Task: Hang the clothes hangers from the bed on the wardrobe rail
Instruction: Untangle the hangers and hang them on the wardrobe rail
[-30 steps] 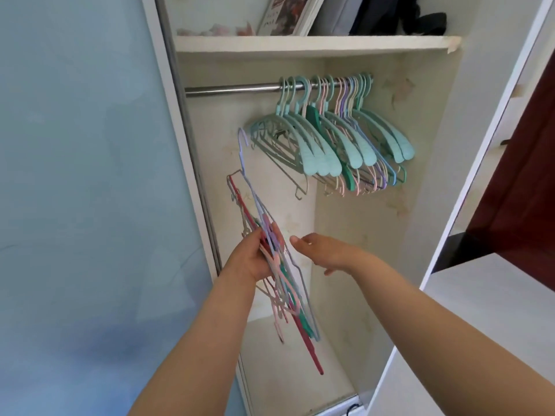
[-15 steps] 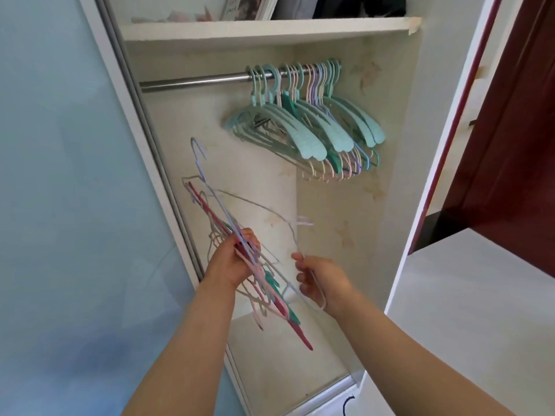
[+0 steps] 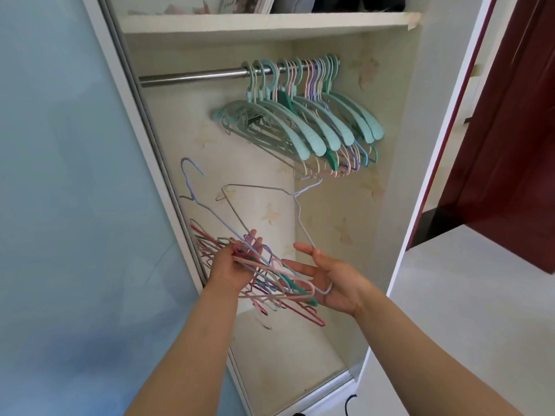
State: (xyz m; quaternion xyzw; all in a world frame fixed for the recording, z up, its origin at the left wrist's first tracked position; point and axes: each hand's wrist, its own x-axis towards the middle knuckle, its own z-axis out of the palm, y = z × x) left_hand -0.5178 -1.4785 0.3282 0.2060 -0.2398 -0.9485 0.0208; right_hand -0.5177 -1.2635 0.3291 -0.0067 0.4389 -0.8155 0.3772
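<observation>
Inside the open wardrobe, a steel rail (image 3: 195, 76) carries a packed row of teal, pink and purple hangers (image 3: 303, 124) at its right end; its left half is bare. Below it, my left hand (image 3: 231, 268) grips a tangled bundle of thin hangers (image 3: 279, 292) in pink, red, green and lilac, with a lilac hook sticking up to the left. My right hand (image 3: 333, 280) is beside the bundle, palm up and fingers straight. A pale wire hanger (image 3: 255, 187) stands partly apart from the bundle, and its lower corner lies across the crook of my right thumb.
A white shelf (image 3: 264, 24) with books and dark items sits just above the rail. A blue sliding door (image 3: 60, 175) closes off the left side. The wardrobe floor (image 3: 285, 355) lies below my hands. A dark red door (image 3: 510, 145) and pale floor are to the right.
My right hand took hold of the pale hanger and drew it up and away from the bundle. Its fingers were curled on it half a second ago and are now straight.
</observation>
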